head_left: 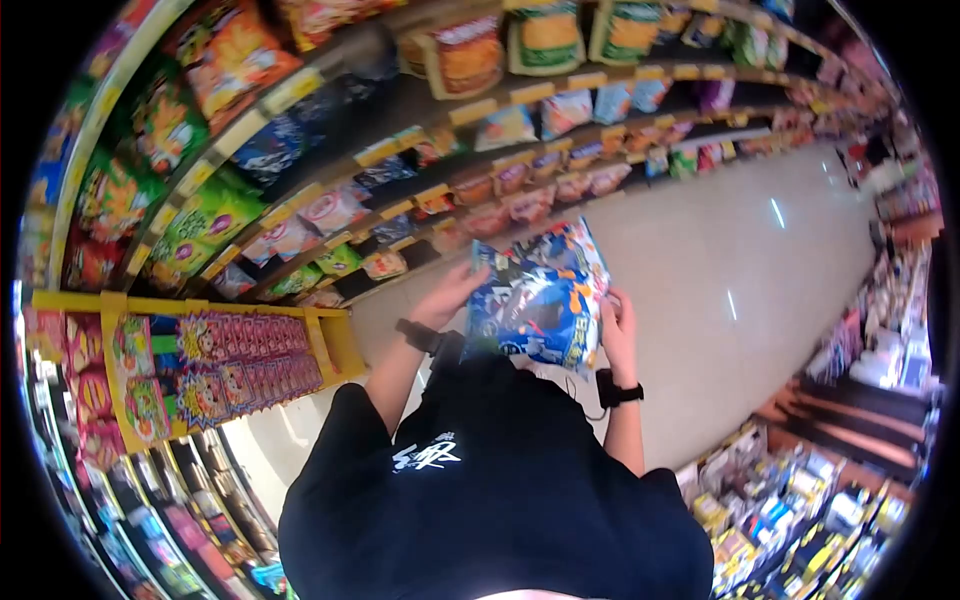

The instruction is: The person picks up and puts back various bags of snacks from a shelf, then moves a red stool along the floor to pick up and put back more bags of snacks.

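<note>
The blue bag (540, 295) is between my hands, above the floor (700, 240). Left of my fingers stands a yellow rack (343, 345); swinging wide that way could knock its packets (255, 350). My left hand (450, 297) pinches the bag's left edge, though blur hides how firmly; a loose hold could let it tilt. My right hand (618, 325) curls its fingers at the right edge; squeezing inward could crumple the wrapping.

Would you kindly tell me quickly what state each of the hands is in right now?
Left hand: holding the blue bag by its left edge.
Right hand: holding the same bag at its right edge.
</note>
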Motion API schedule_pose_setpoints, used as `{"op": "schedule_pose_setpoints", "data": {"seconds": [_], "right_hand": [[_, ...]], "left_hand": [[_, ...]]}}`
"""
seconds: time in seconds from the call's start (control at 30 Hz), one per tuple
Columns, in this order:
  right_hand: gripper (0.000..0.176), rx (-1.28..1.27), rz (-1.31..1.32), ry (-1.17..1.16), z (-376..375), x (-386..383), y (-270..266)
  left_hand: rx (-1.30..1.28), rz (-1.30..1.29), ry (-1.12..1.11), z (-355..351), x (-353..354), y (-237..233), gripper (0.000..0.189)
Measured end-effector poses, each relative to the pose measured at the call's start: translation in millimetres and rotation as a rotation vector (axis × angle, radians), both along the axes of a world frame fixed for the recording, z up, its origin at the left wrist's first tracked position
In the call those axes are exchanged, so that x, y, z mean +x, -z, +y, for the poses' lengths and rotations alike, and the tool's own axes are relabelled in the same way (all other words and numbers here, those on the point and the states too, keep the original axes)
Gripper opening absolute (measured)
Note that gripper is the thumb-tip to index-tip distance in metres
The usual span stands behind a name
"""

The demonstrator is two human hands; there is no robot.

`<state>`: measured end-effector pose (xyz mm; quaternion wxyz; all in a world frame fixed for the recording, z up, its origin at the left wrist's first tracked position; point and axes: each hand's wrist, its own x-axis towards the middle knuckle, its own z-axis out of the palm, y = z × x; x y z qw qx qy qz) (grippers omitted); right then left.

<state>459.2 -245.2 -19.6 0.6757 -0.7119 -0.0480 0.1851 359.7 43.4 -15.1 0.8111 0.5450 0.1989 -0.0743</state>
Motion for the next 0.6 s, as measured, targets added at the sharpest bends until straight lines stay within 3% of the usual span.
{"op": "schedule_pose_setpoints", "data": {"seconds": [0.1,0.17,0.33,0.43,0.6], "right_hand": [[0.028,-0.03,-0.049,0.044,20,17,-7],[0.029,-0.049,0.073,0.089,32,23,-33],[0.027,-0.077,-0.044,0.052,58,26,-52],[0.027,-0.229,-0.21,-0.057,65,25,-51],[0.023,-0.304,-0.275,0.046,96,13,-61]], "left_hand": [[0.005,-0.036,0.036,13,3,-34,0.03],[-0.013,-0.116,0.052,25,8,-26,0.032],[-0.01,-0.227,0.044,54,9,-24,0.035],[-0.051,-0.195,0.031,68,3,-23,0.037],[-0.04,-0.184,0.026,87,-3,-17,0.035]]}}
